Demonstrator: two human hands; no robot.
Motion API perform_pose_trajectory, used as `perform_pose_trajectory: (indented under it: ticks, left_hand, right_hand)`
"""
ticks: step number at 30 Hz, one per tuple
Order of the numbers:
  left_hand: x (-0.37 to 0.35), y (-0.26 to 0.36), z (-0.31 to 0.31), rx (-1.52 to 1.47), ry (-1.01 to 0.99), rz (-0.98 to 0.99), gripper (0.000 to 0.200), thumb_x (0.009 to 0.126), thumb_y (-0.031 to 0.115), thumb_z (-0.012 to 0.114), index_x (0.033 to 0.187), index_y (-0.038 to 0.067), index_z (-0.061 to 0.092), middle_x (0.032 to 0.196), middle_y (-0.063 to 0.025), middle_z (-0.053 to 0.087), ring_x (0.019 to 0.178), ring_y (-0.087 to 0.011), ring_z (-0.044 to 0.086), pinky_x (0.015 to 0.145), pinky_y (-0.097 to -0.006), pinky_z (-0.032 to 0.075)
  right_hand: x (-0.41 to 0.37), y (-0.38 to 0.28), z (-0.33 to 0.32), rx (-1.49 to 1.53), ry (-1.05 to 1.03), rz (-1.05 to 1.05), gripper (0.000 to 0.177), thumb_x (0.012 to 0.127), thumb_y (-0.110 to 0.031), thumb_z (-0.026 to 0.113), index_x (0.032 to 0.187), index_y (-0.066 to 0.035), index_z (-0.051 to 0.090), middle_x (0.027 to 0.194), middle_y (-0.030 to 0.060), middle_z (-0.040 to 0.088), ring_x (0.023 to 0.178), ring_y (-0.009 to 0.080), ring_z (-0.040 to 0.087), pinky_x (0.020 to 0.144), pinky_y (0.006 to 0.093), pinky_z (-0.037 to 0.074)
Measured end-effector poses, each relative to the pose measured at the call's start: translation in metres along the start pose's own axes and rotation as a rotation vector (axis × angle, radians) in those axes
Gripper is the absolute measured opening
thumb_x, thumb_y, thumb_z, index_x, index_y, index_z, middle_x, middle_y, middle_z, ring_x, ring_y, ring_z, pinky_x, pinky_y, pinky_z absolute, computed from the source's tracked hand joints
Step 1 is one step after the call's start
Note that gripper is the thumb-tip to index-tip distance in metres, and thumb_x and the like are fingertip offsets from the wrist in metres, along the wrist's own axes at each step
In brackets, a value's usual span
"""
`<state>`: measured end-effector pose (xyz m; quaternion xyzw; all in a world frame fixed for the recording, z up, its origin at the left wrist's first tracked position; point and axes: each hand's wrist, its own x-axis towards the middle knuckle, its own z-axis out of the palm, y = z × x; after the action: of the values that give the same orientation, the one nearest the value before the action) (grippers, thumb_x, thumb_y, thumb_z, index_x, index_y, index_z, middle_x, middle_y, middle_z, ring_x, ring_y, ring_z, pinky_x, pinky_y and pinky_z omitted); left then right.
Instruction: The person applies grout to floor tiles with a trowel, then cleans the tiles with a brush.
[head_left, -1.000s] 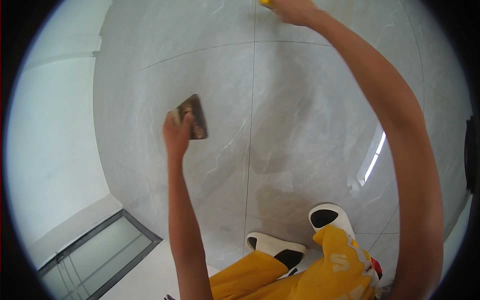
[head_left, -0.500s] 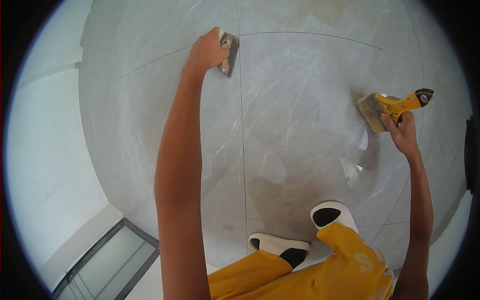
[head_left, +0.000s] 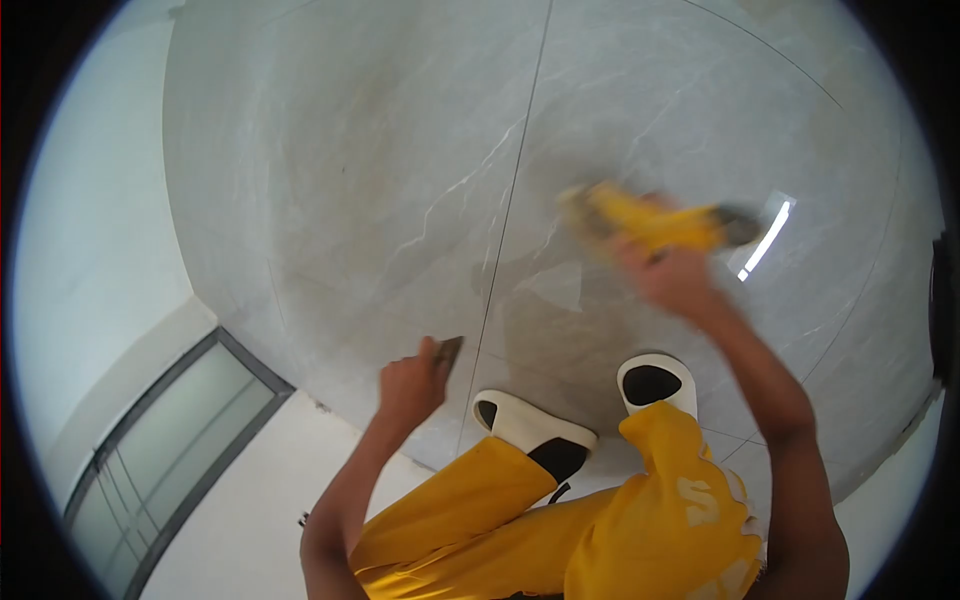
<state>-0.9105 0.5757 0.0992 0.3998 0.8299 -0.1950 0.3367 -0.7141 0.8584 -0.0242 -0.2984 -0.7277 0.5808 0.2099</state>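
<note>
My left hand [head_left: 412, 388] is closed around a small flat scraper [head_left: 450, 353], whose dark blade sticks out past the fingers close over the floor tile, left of the tile joint. Most of its handle is hidden in the fist. My right hand [head_left: 680, 282] grips a wide brush [head_left: 660, 222] with a yellow body and a black handle end. Motion smears both hand and brush. The pale bristles point left, near the thin dark joint in the grey marbled tiles [head_left: 340, 200].
My feet in white-and-black slippers [head_left: 540, 425] stand on the tiles below the hands. A white wall [head_left: 95, 220] runs along the left. At lower left is a grey-framed glass panel [head_left: 170, 470]. A bright reflection [head_left: 766, 240] shows on the tiles at right.
My left hand has drawn back toward my feet with the scraper. My right hand has swept the brush leftward, toward the tile joint. The view has shifted slightly.
</note>
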Motion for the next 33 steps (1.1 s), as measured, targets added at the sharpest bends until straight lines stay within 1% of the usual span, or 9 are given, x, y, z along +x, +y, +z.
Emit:
perform_pose_trajectory:
  ticks: [9,12,14,17,20,21,27,31,33]
  left_hand:
    - [-0.146,-0.083,-0.068,-0.096,0.224,-0.297,0.026,0.086,0.027,0.06,0.091,0.002,0.053,0.065,-0.0224,0.06,0.062,-0.043,0.061,0.054,-0.0502,0.048]
    - [-0.202,-0.108,-0.071,-0.209,0.298,-0.388,0.023,0.086,0.02,0.06,0.093,0.0,0.051,0.073,-0.0225,0.058,0.07,-0.0466,0.058,0.058,-0.0496,0.044]
    - [-0.24,-0.138,-0.038,-0.159,0.493,-0.463,0.027,0.085,0.017,0.059,0.097,-0.005,0.049,0.081,-0.0266,0.058,0.078,-0.0483,0.056,0.066,-0.0494,0.044]
    - [-0.235,-0.136,-0.032,-0.409,0.471,-0.501,0.031,0.085,0.016,0.059,0.103,-0.007,0.049,0.09,-0.0283,0.058,0.085,-0.0475,0.056,0.074,-0.0495,0.044]
    - [-0.215,-0.105,-0.041,-0.414,0.375,-0.441,0.028,0.085,0.018,0.061,0.097,-0.004,0.049,0.081,-0.0266,0.059,0.077,-0.0473,0.057,0.066,-0.0497,0.044]
    - [-0.209,-0.099,-0.05,-0.349,0.343,-0.408,0.026,0.085,0.018,0.061,0.093,-0.003,0.049,0.077,-0.026,0.059,0.073,-0.0475,0.057,0.063,-0.0498,0.043]
    - [-0.183,-0.089,-0.117,-0.337,0.401,-0.47,0.024,0.086,0.012,0.061,0.099,-0.004,0.05,0.081,-0.025,0.06,0.074,-0.042,0.059,0.068,-0.0443,0.046]
    - [-0.2,-0.099,-0.125,-0.378,0.428,-0.449,0.028,0.087,0.012,0.062,0.105,-0.005,0.05,0.082,-0.0201,0.06,0.076,-0.032,0.06,0.071,-0.0376,0.047]
    - [-0.203,-0.113,-0.12,-0.381,0.492,-0.411,0.03,0.088,0.013,0.062,0.107,-0.006,0.05,0.083,-0.0173,0.06,0.076,-0.0268,0.059,0.071,-0.0353,0.047]
  right_hand:
    - [-0.014,-0.049,0.178,-0.2,-0.832,-0.339,0.023,0.079,-0.021,0.062,0.096,-0.006,0.057,0.076,0.0154,0.061,0.074,0.0321,0.063,0.065,0.0449,0.049]
    - [0.17,-0.028,0.036,-0.265,-0.333,0.113,0.032,0.084,-0.034,0.063,0.095,-0.004,0.064,0.08,0.0135,0.068,0.069,0.0292,0.066,0.061,0.0439,0.05]
    - [0.284,0.005,-0.075,-0.879,0.177,-0.197,0.044,0.084,-0.045,0.065,0.092,-0.002,0.065,0.076,0.0135,0.069,0.065,0.026,0.066,0.059,0.0366,0.052]
    - [0.343,-0.03,-0.189,-1.059,0.361,0.063,0.034,0.093,-0.04,0.05,0.093,-0.01,0.065,0.083,0.0158,0.068,0.074,0.036,0.066,0.064,0.0466,0.051]
    - [0.29,-0.075,-0.155,-0.567,0.319,-0.289,0.041,0.094,-0.044,0.045,0.09,-0.01,0.066,0.08,0.0167,0.068,0.073,0.0369,0.066,0.064,0.0481,0.051]
    - [0.293,-0.033,-0.142,-0.699,0.263,-0.306,0.048,0.086,-0.05,0.059,0.093,-0.002,0.067,0.077,0.0104,0.071,0.07,0.0222,0.069,0.062,0.0373,0.053]
    - [-0.008,-0.092,0.099,-0.137,-0.927,0.071,0.026,0.081,-0.024,0.059,0.096,-0.002,0.063,0.094,0.0215,0.065,0.092,0.0351,0.062,0.082,0.0467,0.046]
    - [0.093,0.006,0.024,-0.573,-0.188,-0.332,0.041,0.089,-0.033,0.056,0.123,-0.009,0.058,0.109,0.012,0.066,0.097,0.0262,0.064,0.088,0.0379,0.049]
    - [0.206,-0.012,-0.124,-0.786,-0.017,0.002,0.039,0.089,-0.039,0.059,0.114,-0.009,0.064,0.099,0.0136,0.069,0.088,0.0271,0.067,0.079,0.0399,0.052]
